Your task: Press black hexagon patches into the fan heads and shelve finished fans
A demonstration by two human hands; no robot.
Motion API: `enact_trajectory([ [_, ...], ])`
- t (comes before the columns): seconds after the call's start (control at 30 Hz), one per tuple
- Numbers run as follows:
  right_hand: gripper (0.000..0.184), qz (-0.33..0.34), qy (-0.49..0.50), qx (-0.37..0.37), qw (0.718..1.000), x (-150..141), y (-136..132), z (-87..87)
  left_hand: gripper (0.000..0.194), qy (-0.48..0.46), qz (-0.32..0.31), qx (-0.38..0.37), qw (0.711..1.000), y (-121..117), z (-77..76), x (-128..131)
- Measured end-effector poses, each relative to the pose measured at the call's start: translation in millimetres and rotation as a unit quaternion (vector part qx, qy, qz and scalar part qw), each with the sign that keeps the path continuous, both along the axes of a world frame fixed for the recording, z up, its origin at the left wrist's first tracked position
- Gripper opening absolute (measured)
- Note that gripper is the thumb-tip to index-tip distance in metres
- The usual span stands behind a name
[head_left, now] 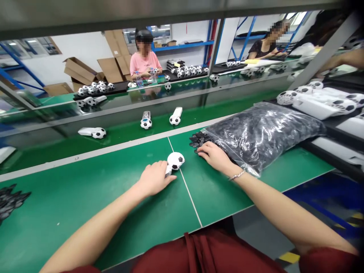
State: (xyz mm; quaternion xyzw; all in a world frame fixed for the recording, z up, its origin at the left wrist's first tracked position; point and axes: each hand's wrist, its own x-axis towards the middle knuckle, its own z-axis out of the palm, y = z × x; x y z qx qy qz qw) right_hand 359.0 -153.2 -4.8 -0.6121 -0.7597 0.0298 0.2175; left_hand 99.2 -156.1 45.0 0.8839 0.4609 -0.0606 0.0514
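Showing white football-headed device (175, 160), black patches (174, 166), handle (168, 171) apparently pale

I count one bag (264, 131), two black heaps (13, 201), one held football-patterned device (175, 160), three whole on the belt (122, 129).

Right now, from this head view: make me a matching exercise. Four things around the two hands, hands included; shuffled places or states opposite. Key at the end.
Things
1. Left hand
2. Right hand
3. Plastic bag
4. Bracelet

Places or states
A. See-through and shiny
B. Curled at the edge of the loose black pieces
C. Silver-coloured, around a wrist
D. Gripping the white piece with a soccer-ball end

Pairs: 1-D; 2-B; 3-A; 4-C
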Motion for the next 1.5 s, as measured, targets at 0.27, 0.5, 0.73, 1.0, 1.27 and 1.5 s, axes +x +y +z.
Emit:
enact_trajectory([
  [0.27,0.019,0.004,-0.049,-0.056,0.997,0.8,23.6,-5.6,0.045,-0.005,-0.036,0.043,0.998,-39.0,-22.7,2.5],
  [0.5,0.005,-0.002,-0.054,-0.134,0.99,3.7,49.1,7.7,0.054,-0.05,-0.01,-0.001,0.999,-35.6,-19.2,-6.3],
  [0.73,0.005,0.033,-0.003,-0.101,0.994,-4.5,13.9,16.7,0.073,-0.136,-0.097,-0.027,0.986,-22.4,-19.7,1.5],
  [1.0,0.015,0.055,0.194,-0.068,0.977,-19.1,-58.9,14.2,0.077,-0.117,-0.033,0.013,0.992,-26.5,-35.3,23.2],
  [1.27,0.013,0.118,0.217,-0.005,0.969,-47.4,-80.8,13.3,0.08,-0.147,-0.034,-0.031,0.988,-26.0,-23.5,15.4],
  [1.5,0.019,0.205,0.099,0.065,0.971,-65.0,-75.1,12.1,0.078,-0.235,-0.053,-0.075,0.968,-14.6,-27.2,14.2],
])
